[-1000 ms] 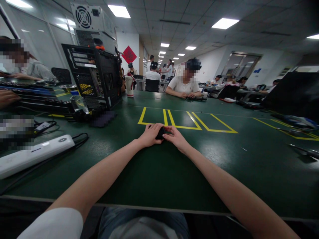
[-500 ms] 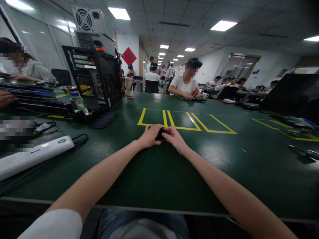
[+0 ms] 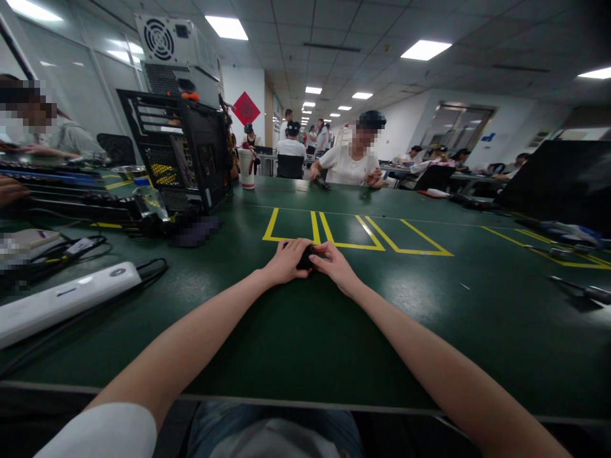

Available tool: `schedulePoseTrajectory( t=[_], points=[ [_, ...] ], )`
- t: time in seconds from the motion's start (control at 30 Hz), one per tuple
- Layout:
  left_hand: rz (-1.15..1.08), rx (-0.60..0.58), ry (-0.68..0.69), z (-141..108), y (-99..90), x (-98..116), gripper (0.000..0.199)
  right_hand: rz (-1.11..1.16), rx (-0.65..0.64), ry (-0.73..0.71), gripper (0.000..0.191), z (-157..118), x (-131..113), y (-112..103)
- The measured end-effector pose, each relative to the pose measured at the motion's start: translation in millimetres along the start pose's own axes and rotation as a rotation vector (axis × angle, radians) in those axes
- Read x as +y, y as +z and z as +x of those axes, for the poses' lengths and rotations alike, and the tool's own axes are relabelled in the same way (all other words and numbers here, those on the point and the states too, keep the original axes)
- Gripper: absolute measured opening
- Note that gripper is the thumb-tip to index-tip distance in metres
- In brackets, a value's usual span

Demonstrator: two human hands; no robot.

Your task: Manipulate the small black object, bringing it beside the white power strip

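My left grip is closed around a small black object just on the near side of the yellow tape on the counter; my right grip meets its right side, whether pinching I cannot tell. Uneven pressure from the right could twist it loose. Since half a second ago mine have barely shifted, while the person opposite has spread their hands wider apart.
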State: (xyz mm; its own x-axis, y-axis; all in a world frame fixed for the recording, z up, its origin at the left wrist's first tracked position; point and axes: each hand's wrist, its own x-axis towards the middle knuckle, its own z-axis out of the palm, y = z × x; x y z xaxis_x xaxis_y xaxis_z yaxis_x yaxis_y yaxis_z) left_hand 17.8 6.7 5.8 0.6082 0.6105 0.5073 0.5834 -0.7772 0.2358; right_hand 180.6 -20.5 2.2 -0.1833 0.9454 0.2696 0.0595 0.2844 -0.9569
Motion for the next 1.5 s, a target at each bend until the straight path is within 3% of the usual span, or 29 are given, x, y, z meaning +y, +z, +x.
schedulePoseTrajectory(
  t=[0.2, 0.4, 0.57, 0.93, 1.1, 1.2, 1.33, 1.5],
  points=[
    [0.014, 0.002, 0.007, -0.1, -0.3, -0.4, 0.061, -0.019, -0.017, 0.052, 0.034, 2.0, -0.7, -0.5],
    [0.001, -0.002, -0.008, -1.0, -1.6, 1.0, 0.059, 0.035, -0.045, -0.04, 0.034, -0.3, -1.3, 0.7],
    [0.004, 0.008, 0.003, -1.3, -1.5, 1.4, 0.057, 0.021, -0.018, -0.03, 0.024, 0.4, -1.2, 0.7],
    [0.005, 0.005, 0.013, -0.4, -0.4, 0.5, 0.061, 0.048, -0.063, -0.043, 0.032, -3.1, -0.7, -0.9],
    [0.011, 0.012, 0.005, 0.1, -0.5, 2.0, 0.06, 0.018, -0.021, -0.051, 0.023, -2.1, -1.7, 1.2],
    [0.015, 0.007, 0.01, 0.1, -0.5, 1.6, 0.06, -0.012, 0.004, -0.022, 0.028, 1.2, -0.9, 0.6],
    [0.029, -0.003, 0.005, -0.2, 0.2, -0.1, 0.061, -0.016, -0.043, 0.002, 0.031, 3.3, 2.5, -2.6],
    [0.019, 0.013, 0.019, -0.7, 0.9, -0.6, 0.061, 0.054, -0.09, -0.076, 0.033, 1.3, 5.0, -2.8]
  ],
)
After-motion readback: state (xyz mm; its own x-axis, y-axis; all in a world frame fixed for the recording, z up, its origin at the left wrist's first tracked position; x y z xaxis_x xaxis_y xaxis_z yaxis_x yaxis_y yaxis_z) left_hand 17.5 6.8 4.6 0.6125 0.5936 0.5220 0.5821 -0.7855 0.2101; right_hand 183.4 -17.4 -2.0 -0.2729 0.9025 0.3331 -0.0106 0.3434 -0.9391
